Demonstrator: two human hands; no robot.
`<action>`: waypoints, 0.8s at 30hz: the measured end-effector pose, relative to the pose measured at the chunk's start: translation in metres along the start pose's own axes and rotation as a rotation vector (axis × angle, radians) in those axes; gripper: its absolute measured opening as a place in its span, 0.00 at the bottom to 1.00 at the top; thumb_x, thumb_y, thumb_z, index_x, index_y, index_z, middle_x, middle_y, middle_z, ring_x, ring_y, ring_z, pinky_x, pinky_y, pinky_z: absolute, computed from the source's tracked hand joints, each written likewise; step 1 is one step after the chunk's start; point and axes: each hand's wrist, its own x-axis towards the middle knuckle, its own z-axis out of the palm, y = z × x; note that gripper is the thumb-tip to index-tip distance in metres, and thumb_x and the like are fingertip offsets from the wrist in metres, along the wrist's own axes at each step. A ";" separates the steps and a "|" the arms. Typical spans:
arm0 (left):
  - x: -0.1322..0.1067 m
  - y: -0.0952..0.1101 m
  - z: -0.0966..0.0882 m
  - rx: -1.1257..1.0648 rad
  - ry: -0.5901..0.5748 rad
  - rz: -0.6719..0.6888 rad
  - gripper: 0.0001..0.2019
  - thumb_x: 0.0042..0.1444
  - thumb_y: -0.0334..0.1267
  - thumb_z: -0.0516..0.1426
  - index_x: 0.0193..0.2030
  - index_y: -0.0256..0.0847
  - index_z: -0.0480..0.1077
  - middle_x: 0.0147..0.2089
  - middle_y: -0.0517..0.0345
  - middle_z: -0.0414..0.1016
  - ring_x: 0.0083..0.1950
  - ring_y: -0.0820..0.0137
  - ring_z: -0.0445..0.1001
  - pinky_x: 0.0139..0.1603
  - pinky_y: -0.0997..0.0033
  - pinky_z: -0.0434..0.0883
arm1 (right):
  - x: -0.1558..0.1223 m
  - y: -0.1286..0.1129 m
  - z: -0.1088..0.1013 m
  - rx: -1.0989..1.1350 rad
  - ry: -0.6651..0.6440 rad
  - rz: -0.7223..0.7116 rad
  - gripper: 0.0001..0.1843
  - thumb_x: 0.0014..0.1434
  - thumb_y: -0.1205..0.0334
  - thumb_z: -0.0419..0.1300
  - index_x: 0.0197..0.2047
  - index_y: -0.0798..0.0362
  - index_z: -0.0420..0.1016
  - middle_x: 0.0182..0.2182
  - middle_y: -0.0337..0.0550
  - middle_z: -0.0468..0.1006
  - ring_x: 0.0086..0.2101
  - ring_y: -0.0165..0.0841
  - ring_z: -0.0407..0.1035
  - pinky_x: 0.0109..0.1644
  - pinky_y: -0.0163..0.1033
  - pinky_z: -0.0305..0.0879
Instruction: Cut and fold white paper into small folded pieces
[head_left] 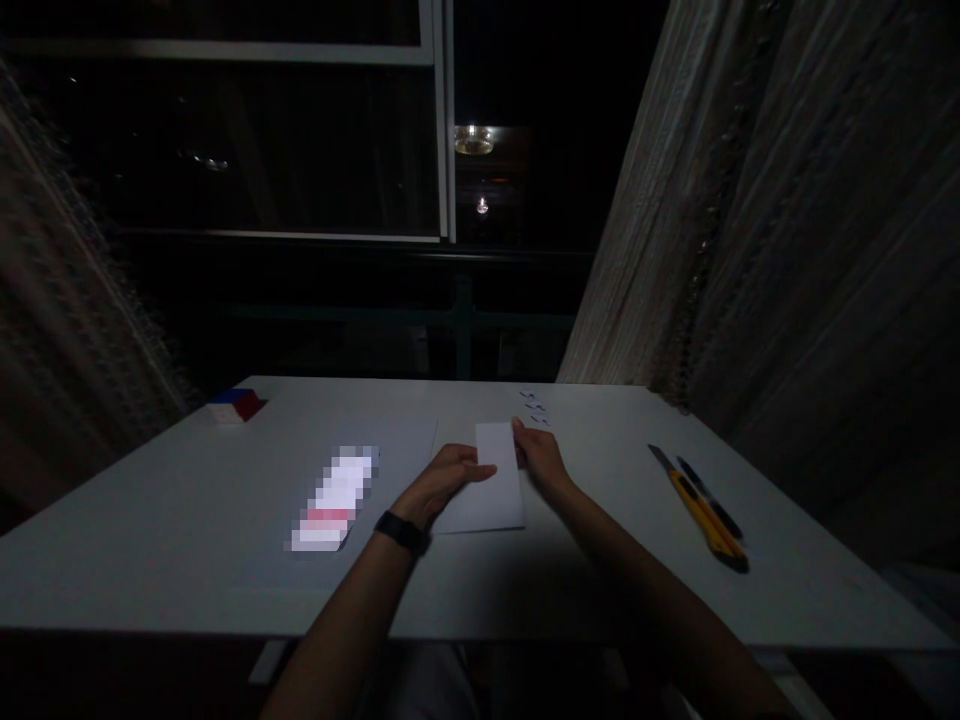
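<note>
A white sheet of paper (498, 500), apparently folded, lies near the middle of the table, tilted slightly up. My left hand (448, 474) grips its left side, the thumb lying across the front and the fingers partly hidden behind. At the upper right edge, my right hand (541, 456) pinches the paper between thumb and fingers. A dark watch (403, 531) is on my left wrist. To the left of my left hand, a lit phone (334, 500) with a blurred-out screen rests on another white sheet (409, 440).
On the right lie a yellow box cutter (701, 515) and a dark pen (709, 497). A puzzle cube (235, 405) sits at the far left of the white table (150, 560). Small dark marks (535, 407) show beyond my right hand. Curtains (637, 200) flank a dark window.
</note>
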 end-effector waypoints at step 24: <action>0.004 0.002 0.001 -0.110 0.265 -0.014 0.17 0.34 0.37 0.66 0.33 0.30 0.73 0.28 0.49 0.76 0.27 0.68 0.73 0.29 0.70 0.67 | -0.008 -0.009 0.004 0.082 -0.167 0.219 0.26 0.43 0.40 0.59 0.12 0.54 0.61 0.09 0.35 0.61 0.13 0.24 0.52 0.18 0.32 0.46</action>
